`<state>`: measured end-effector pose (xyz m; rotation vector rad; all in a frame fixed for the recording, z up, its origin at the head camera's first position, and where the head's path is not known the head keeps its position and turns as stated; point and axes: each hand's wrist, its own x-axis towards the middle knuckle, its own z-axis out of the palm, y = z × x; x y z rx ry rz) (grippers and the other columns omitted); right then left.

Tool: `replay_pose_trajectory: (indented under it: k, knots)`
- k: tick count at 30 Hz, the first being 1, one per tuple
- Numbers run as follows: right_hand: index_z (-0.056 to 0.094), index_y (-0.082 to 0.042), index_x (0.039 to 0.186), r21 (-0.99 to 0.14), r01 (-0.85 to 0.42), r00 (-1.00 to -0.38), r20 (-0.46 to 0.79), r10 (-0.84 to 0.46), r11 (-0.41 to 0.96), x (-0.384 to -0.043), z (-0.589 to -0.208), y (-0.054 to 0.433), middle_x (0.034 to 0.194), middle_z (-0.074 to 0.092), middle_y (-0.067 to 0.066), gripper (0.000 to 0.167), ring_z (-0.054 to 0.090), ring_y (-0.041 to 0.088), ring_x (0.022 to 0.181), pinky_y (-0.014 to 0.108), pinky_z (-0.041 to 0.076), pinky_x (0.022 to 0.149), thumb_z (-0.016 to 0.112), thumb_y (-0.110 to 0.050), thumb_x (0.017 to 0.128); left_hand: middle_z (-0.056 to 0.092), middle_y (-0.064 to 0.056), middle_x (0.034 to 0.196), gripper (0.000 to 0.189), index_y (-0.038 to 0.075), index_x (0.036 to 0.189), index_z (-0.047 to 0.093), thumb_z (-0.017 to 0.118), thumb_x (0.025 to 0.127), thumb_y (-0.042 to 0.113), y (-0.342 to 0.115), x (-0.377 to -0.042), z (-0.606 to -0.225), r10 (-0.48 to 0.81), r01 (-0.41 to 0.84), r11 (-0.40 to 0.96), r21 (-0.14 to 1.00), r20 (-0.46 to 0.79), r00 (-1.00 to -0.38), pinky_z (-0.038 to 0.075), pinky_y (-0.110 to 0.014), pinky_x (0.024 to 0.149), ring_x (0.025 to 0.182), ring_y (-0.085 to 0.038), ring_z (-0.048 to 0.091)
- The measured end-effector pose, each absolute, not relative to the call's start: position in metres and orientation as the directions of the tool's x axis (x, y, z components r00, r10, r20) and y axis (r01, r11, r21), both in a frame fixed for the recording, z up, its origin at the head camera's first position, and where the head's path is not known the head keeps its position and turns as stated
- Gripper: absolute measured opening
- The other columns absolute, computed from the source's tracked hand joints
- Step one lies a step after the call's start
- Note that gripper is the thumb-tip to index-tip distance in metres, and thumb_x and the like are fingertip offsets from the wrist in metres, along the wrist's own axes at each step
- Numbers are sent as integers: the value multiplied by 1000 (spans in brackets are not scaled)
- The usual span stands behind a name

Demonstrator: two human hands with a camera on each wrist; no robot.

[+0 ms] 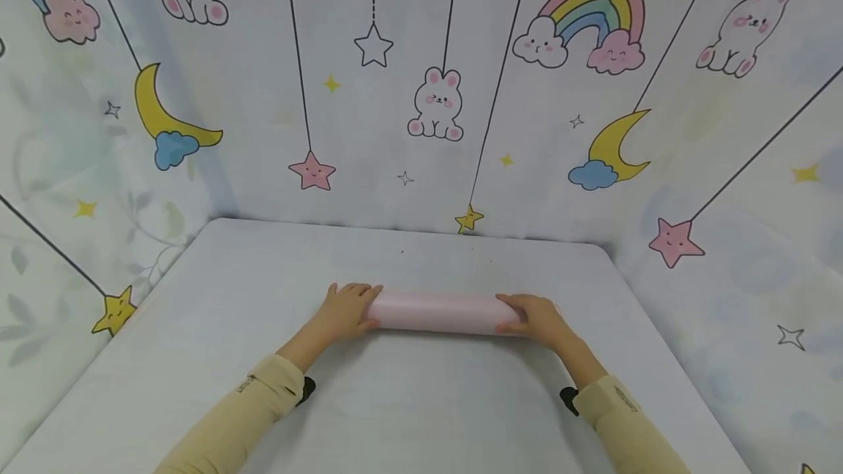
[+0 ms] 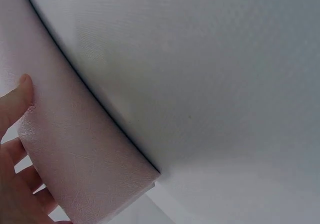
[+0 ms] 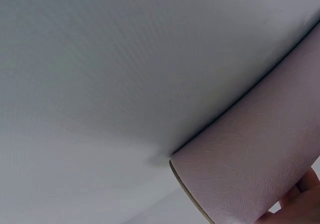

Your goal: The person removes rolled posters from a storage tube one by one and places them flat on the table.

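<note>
A pale pink roll (image 1: 437, 313) of smooth-looking sheet material lies crosswise on the white table. My left hand (image 1: 345, 311) grips its left end, thumb on the near side and fingers over the far side. At the right end my right hand (image 1: 538, 319) holds it the same way. Up close in the left wrist view, the roll (image 2: 85, 144) has a finely creased, leather-like surface, with the thumb (image 2: 17, 102) pressed against it. In the right wrist view, a thin tan edge shows at the end of the roll (image 3: 250, 169); most of the right hand is out of that picture.
The white tabletop (image 1: 421, 401) has rounded far corners and a few tiny dark specks near its back edge. Behind and on both sides hangs a white cloth (image 1: 257, 93) printed with rabbits, stars, moons and rainbows. Beige sleeves and black wrist straps are on both arms.
</note>
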<state>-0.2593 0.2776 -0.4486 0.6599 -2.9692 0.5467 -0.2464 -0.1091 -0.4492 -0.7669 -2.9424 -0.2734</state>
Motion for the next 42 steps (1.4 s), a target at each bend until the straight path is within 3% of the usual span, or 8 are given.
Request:
replay_pose_trajectory:
  k: [13,21,32,42]
  knots:
    - [57,-14,126,-296,-445,-895,156,-417,845,-253,-448,276,118,60,11,67,53,32,111,50,38,92,74,-47,70,52,-15,126,62,9,132,47,67,82,37,-108,-245,-449,468,485,860,160,136,-873,27,-66,90,117,-33,45]
    - [58,-15,125,-217,-450,-890,190,-414,866,-254,-450,277,116,60,13,65,54,33,108,57,35,88,72,-49,71,54,-17,122,62,7,131,48,69,80,35,-108,-248,-452,487,523,826,211,199,-850,27,-68,88,114,-35,47]
    - [55,-18,127,-116,-442,-895,129,-427,890,-257,-445,262,116,59,13,65,54,33,105,56,38,82,70,-51,73,53,-16,125,61,8,132,49,70,80,33,-107,-247,-445,456,475,859,192,135,-879,26,-67,90,117,-34,46]
    - [56,-16,126,-97,-472,-875,170,-452,876,-257,-448,256,112,61,13,66,56,34,101,55,40,79,72,-49,71,53,-16,124,62,8,131,49,71,79,34,-108,-247,-444,457,477,854,208,138,-879,26,-68,89,116,-35,47]
